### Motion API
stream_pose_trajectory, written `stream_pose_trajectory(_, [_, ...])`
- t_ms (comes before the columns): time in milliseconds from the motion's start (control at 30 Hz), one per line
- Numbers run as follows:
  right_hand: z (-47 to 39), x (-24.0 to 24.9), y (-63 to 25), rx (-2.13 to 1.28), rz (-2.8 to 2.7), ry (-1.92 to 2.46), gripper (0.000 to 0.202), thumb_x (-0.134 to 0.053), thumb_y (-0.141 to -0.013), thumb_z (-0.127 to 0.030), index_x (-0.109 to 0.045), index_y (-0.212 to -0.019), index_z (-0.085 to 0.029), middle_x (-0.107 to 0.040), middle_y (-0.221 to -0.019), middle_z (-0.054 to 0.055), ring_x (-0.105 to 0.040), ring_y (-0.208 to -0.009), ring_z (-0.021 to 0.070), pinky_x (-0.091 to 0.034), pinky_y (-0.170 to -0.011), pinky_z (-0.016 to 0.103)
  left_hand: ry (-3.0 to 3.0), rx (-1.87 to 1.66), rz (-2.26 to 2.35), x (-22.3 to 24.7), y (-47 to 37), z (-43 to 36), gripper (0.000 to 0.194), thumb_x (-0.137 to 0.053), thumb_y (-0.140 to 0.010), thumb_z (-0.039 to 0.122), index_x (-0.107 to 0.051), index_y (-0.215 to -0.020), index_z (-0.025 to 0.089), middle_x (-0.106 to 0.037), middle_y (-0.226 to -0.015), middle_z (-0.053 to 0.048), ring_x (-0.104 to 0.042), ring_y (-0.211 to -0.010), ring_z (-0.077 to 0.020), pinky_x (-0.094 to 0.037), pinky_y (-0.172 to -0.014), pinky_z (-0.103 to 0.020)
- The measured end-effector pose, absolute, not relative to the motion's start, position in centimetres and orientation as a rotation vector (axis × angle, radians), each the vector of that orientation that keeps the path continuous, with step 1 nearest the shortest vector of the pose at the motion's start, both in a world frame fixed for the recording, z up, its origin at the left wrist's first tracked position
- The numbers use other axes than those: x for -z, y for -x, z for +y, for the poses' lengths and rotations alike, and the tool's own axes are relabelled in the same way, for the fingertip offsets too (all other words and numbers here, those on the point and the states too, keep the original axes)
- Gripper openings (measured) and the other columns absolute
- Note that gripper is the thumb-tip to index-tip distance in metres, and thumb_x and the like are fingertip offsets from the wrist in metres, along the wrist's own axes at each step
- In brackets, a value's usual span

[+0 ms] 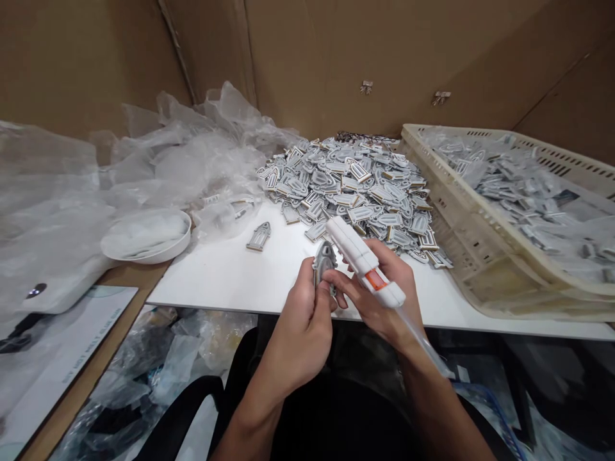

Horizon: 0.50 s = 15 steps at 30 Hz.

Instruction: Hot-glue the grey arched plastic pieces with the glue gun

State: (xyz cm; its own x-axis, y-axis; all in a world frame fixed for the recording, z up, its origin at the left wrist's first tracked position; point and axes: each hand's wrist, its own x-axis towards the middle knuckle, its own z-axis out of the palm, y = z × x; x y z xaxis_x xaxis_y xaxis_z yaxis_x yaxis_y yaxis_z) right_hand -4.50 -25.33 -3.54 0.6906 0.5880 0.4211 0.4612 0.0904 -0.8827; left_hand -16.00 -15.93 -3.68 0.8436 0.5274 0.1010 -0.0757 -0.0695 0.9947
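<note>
Near the front edge of the white table (225,275), my left hand (305,314) is closed around a small grey arched piece (325,257), which stands roughly upright. My right hand (384,294) holds a white glue gun (353,244) with an orange part; a clear glue stick trails from its rear over the wrist. The right thumb and a finger also touch the grey piece. A similar single piece (259,236) lies on the table to the left. Behind my hands spreads a large heap of grey arched pieces (350,182).
A cream plastic crate (446,211) with bagged pieces stands at the right. Clear plastic bags (192,153) pile up at the left, beside a white bowl (148,253). Brown cardboard (312,64) rises behind. More plastic bags (139,346) lie below the table.
</note>
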Motion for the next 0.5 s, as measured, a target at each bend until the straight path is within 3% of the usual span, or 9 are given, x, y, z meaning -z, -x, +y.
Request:
stream_pose_trajectory(67, [-25.2,3.6,4.5,-0.293,-0.831,1.455,0.034,-0.086,-0.087,-0.041,-0.061,-0.101,-0.021,-0.062,-0.073,-0.001,-0.054,-0.050,0.0130,-0.045,-0.046,0.027,-1.584,-0.520,0.357,3.5,16.2,-16.2,0.019,-0.046,-0.110,0.042,-0.051,-0.110,0.024,-0.060,-0.099,-0.004,-0.058,-0.088,-0.0146,-0.051,-0.088,-0.029])
stream_pose_trajectory(167, [-25.3,3.4,4.4,-0.390,-0.851,1.428,0.031,-0.081,-0.092,-0.040,-0.059,-0.094,-0.020,-0.056,-0.069,-0.002,-0.052,-0.049,0.0109,-0.044,-0.044,0.024,-1.556,-0.504,0.364,3.1,16.2,-16.3,0.021,-0.048,-0.108,0.043,-0.048,-0.102,0.022,-0.054,-0.085,0.000,-0.054,-0.072,-0.0120,-0.049,-0.070,-0.025])
stream_pose_trajectory(267, [-25.6,3.1,4.6,-0.409,-0.858,1.444,0.028,-0.080,-0.093,-0.037,-0.060,-0.092,-0.018,-0.054,-0.070,-0.003,-0.046,-0.046,0.0071,-0.040,-0.041,0.022,-1.437,-0.408,0.328,2.7,16.1,-16.2,0.029,-0.054,-0.105,0.049,-0.046,-0.110,0.022,-0.050,-0.072,0.004,-0.051,-0.057,-0.0111,-0.044,-0.053,-0.023])
stream_pose_trajectory(400, [-25.9,2.3,4.9,-0.580,-0.856,1.355,0.028,-0.081,-0.091,-0.035,-0.059,-0.094,-0.018,-0.056,-0.068,-0.004,-0.052,-0.041,0.0099,-0.044,-0.035,0.022,-1.317,-0.278,0.215,2.4,16.3,-15.9,0.053,-0.058,-0.103,0.055,-0.037,-0.133,0.017,-0.060,-0.074,0.001,-0.052,-0.053,-0.0118,-0.043,-0.050,-0.023])
stream_pose_trajectory(500, [-26.0,1.9,4.9,-0.611,-0.840,1.333,0.031,-0.085,-0.088,-0.035,-0.059,-0.095,-0.019,-0.060,-0.069,-0.004,-0.060,-0.043,0.0132,-0.051,-0.039,0.023,-1.275,-0.295,0.231,2.5,16.5,-16.1,0.049,-0.057,-0.105,0.051,-0.036,-0.134,0.018,-0.058,-0.077,0.002,-0.050,-0.060,-0.0087,-0.041,-0.053,-0.019])
